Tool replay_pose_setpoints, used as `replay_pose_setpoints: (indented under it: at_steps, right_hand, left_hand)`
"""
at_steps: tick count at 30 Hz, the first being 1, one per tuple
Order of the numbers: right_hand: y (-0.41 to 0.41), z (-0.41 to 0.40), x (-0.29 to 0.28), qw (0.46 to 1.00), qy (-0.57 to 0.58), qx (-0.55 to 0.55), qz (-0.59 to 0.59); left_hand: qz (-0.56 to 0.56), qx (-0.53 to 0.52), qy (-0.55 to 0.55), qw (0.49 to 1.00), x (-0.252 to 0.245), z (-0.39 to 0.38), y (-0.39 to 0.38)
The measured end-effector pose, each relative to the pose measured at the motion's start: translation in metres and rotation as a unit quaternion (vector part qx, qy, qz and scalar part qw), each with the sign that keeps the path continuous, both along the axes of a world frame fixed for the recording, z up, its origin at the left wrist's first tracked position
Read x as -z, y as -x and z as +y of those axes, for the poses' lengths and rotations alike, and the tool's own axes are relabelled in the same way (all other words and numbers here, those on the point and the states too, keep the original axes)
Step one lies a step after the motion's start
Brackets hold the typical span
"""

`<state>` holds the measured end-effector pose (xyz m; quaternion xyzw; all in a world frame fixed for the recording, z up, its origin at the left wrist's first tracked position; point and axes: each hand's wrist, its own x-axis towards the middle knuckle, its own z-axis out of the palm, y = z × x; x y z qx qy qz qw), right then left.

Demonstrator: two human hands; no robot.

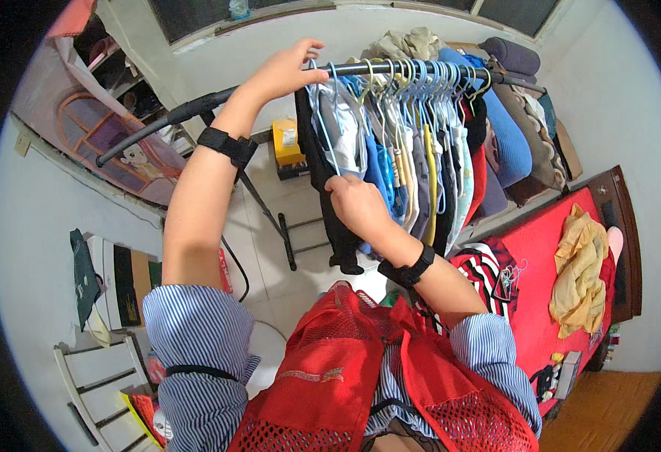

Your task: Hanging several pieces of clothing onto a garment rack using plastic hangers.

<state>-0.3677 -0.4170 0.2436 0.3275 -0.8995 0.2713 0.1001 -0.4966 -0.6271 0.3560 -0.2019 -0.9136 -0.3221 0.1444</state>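
Observation:
My left hand (291, 70) is at the black rail (359, 68) of a clothes rack, by the hook of a light-blue wire hanger (324, 130). Its thumb and fingers are apart around the hook; whether they grip it is unclear. Lower down, my right hand (361, 204) is closed at the bottom end of that hanger. Black garment (339, 231) hangs beside and below this hand, its upper part partly behind the hanger. Just right of it, a white-and-grey garment (339, 124) hangs in the row of clothes (415, 169) on blue and yellow hangers.
A bed with a red cover (539, 248) stands to the right, bearing a yellow cloth (582, 277), striped clothing (480, 265) and loose hangers (511, 277). Folded bedding (505, 135) is piled behind the rack. A yellow box (288, 141) sits beyond it. A white chair (102, 367) is lower left.

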Motion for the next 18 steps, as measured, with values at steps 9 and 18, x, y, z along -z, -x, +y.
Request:
replay_pose_setpoints:
  at_steps: [9,18]
  right_hand:
    - [0.007,0.017,0.006,0.997,0.036,0.061,-0.013]
    - [-0.013,0.134,-0.019,0.967,0.178,-0.147,-0.102]
  left_hand:
    - [-0.04,0.015,-0.042,0.998,-0.004,0.003,-0.003]
    - [0.273,-0.048,-0.096,0.956,0.014,0.083,-0.061]
